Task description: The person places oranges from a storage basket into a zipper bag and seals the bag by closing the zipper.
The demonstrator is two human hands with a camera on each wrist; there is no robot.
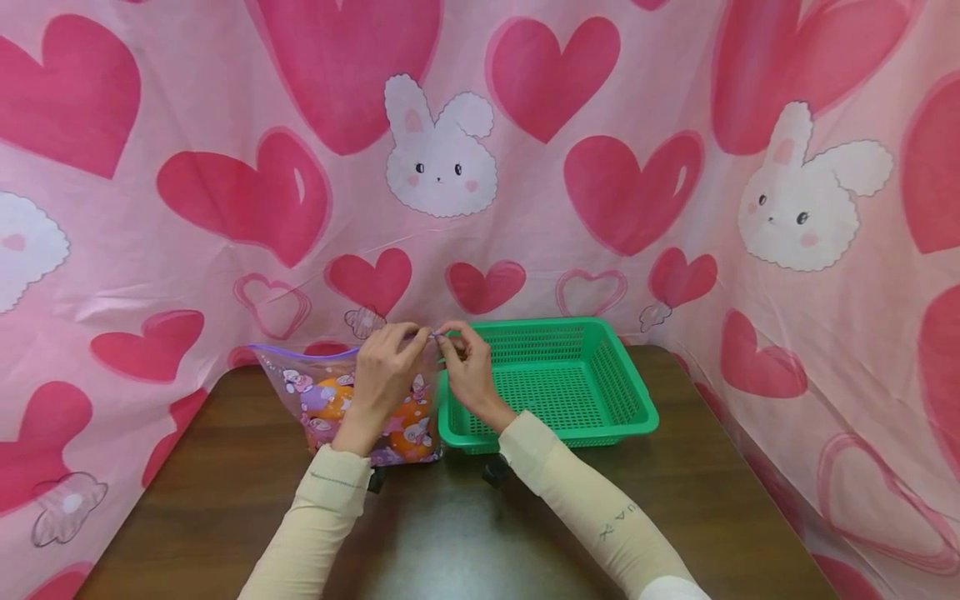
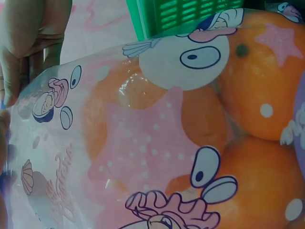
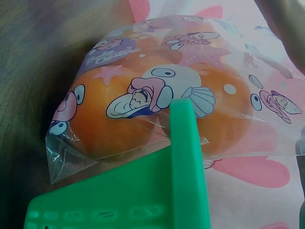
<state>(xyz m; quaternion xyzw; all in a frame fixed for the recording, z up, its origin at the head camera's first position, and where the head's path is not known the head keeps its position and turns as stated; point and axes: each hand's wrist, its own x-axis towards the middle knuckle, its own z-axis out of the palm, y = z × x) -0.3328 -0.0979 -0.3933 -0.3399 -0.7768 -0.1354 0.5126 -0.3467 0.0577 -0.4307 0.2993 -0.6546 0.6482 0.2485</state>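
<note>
A clear zip bag (image 1: 300, 377) printed with cartoon figures, shells and stars stands on the table, with orange round fruits (image 2: 264, 174) inside. A purple zip strip runs along its top edge. My left hand (image 1: 381, 371) pinches this edge near the right corner. Right beside it, my right hand (image 1: 471, 375) pinches the corner itself between thumb and fingers. In the left wrist view, the right hand (image 2: 35, 28) shows beyond the bag. The right wrist view shows the bag's printed side (image 3: 138, 95) and the fruits behind the film.
A green plastic basket (image 1: 641, 417) with slotted walls stands right of the bag, its near left rim close to the bag's side. Both lie on a dark wooden table (image 1: 720, 517). A pink curtain (image 1: 540, 225) with hearts and rabbits hangs behind and at the sides.
</note>
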